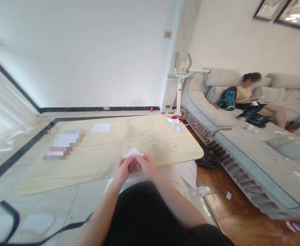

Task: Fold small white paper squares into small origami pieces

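A small folded white paper (pixel 133 152) with a pointed top is held at the near edge of the wooden table (pixel 150 136). My left hand (pixel 123 166) is closed on its left side, the thumb toward the middle. From the right, my right hand (pixel 145 164) grips the same paper, its thumb close to the other one. The fingers below the paper are partly hidden. Farther off on the tabletop lies a flat white sheet (pixel 101 127). Several folded paper pieces (pixel 174 121) rest at the far right corner.
A blurred-out stack (pixel 64 143) lies at the table's left. Beyond the right end stands a white metal frame (pixel 179 90). A grey sofa (pixel 257 171) runs along the right, with a person (pixel 249 95) seated on it. A black bag (pixel 208 158) is beside the table.
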A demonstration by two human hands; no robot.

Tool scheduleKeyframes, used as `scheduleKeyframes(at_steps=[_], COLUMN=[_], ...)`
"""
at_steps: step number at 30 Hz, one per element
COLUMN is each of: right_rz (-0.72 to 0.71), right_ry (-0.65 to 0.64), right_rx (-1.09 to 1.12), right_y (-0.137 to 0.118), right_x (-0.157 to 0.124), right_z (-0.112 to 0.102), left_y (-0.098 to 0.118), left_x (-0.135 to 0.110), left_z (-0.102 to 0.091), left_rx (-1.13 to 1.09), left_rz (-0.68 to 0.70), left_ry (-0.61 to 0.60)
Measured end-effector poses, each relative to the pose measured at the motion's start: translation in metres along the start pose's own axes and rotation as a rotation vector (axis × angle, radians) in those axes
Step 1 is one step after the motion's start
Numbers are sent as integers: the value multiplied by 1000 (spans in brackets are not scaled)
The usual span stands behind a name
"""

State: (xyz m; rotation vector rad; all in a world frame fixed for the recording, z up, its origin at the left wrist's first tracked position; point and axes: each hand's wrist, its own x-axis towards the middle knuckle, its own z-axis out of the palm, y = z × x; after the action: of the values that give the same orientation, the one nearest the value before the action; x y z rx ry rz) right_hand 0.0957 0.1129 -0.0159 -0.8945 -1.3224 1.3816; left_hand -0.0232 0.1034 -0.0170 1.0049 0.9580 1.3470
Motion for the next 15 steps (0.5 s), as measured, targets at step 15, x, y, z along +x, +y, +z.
scheduleKeyframes(at_steps=[15], right_rz=[11], right_ry=[11], right_rx=[49], right_y=[3], right_x=[1], right_z=[-1], left_y=[-10], left_x=[3], left_z=[-4], left_rx=[-3], left_rz=[12], left_ry=[9])
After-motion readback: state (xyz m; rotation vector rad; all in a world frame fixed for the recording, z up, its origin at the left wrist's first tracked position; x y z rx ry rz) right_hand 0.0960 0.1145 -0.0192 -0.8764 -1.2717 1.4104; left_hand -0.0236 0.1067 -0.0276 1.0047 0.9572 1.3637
